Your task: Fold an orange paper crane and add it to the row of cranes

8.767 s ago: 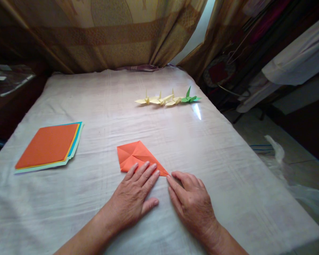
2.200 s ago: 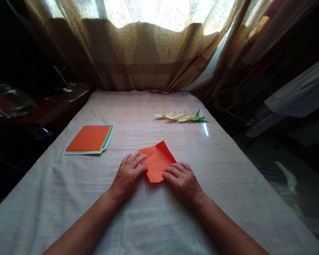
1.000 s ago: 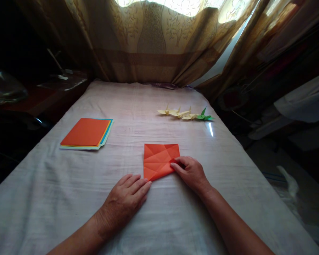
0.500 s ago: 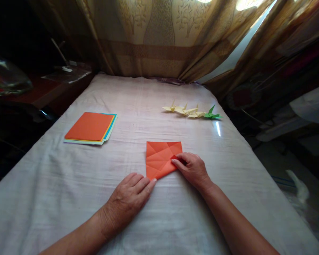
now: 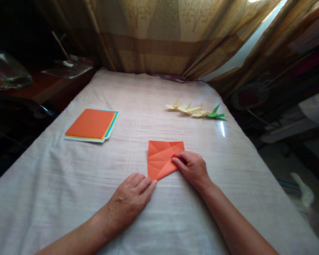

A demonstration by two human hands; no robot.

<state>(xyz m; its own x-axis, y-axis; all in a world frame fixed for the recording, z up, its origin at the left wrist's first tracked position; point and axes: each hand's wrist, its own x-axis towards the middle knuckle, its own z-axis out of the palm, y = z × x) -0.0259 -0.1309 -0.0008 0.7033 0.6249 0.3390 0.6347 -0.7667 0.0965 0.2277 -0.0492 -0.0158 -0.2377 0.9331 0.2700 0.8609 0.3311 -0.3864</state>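
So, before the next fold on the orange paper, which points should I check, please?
1. Orange paper lies flat on the tablecloth: ok.
2. Left hand pins the near corner with its fingertips: ok.
3. Right hand pinches the right edge flap: ok.
4. Flap lines up with a crease: cannot tell.
5. Paper stack and paper cranes lie apart from the work: ok.
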